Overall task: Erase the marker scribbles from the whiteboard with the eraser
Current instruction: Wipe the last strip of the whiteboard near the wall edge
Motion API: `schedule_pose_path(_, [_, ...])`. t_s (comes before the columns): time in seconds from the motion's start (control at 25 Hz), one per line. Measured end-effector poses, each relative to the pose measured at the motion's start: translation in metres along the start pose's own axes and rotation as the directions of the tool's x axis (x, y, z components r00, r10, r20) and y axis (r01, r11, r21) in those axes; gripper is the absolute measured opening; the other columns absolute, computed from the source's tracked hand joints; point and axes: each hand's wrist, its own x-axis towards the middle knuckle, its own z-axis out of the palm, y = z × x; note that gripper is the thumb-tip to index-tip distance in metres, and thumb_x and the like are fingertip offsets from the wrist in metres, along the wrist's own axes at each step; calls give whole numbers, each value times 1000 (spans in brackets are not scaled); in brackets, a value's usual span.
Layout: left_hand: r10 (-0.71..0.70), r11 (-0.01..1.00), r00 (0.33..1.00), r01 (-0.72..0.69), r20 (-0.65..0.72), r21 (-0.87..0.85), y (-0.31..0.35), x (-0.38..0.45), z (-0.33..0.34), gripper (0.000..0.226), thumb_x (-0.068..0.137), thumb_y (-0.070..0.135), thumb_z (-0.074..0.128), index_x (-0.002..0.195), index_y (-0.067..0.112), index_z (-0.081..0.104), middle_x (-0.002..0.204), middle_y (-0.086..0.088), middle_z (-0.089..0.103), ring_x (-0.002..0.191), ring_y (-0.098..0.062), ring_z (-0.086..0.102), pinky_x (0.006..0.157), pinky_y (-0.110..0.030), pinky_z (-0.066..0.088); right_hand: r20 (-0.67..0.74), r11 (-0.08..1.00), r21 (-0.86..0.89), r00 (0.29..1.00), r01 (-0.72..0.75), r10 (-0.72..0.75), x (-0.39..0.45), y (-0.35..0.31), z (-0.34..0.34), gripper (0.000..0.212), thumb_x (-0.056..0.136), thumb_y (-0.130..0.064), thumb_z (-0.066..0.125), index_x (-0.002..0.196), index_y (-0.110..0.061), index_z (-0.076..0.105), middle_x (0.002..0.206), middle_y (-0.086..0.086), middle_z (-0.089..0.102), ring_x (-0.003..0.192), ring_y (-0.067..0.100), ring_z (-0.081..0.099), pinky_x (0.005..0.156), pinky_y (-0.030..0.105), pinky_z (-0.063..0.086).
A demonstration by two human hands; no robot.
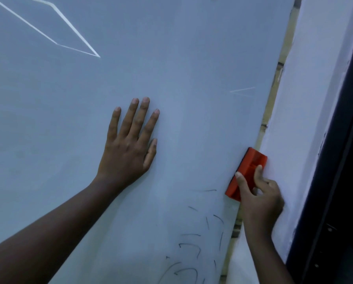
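The whiteboard fills most of the view. My left hand lies flat on it with fingers spread and straight. My right hand grips the red eraser at the board's right edge, thumb on one side and fingers on the other. The eraser's dark pad faces the board. Thin dark marker scribbles remain on the lower right of the board, just below and left of the eraser. Fainter strokes sit near the bottom edge of the view.
Bright reflected lines cross the board's upper left. A thin tan strip runs along the board's right edge, then a white wall. A dark frame stands at the far right.
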Motion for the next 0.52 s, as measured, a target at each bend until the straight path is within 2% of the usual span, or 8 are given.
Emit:
schedule_pose_path(0.08, [-4,1000,1000,4,1,1,2,-4,1,65,112,35,36,169,8,18,176,-20,12,164,-36,9,131,-62,12,19,998,56,999,34,-35,-15,-12,11,54,85,-27,85,134,-12,68,96,0,60,88,30,66,77,40,54])
schedule_pose_path(0.16, [-7,1000,1000,7,7,6,2,-6,0,65,112,35,37,169,8,19,176,-20,12,164,-37,9,130,-62,13,81,981,87,980,174,-181,-43,-32,23,56,84,-25,84,137,-15,67,98,1,59,92,26,62,80,37,53])
schedule_pose_path(0.24, [-8,1000,1000,7,18,13,1,-6,-2,65,112,35,38,169,9,19,176,-20,11,164,-37,9,130,-62,12,186,927,60,908,370,-374,-79,-49,32,60,85,-30,81,142,-18,64,104,3,61,96,21,57,77,28,49])
schedule_pose_path(0.32, [-9,1000,999,9,31,11,1,-8,-3,65,112,35,38,169,9,19,176,-20,12,164,-37,10,130,-62,12,278,842,28,805,539,-525,-109,-53,35,64,87,-33,81,146,-19,60,112,5,62,97,21,55,74,31,54])
schedule_pose_path(0.44, [-13,1000,999,12,42,19,2,-14,-3,65,112,36,39,169,9,20,175,-20,13,164,-37,11,130,-61,13,319,767,-6,728,642,-607,-116,-49,33,66,89,-33,80,148,-17,57,116,9,64,97,24,58,72,38,58])
schedule_pose_path(0.52, [-12,1000,999,12,46,18,2,-17,-3,65,112,36,39,169,9,20,175,-20,14,163,-37,12,131,-61,13,297,788,-43,761,615,-577,-101,-49,31,65,90,-30,77,150,-18,55,116,11,62,97,26,57,70,37,56])
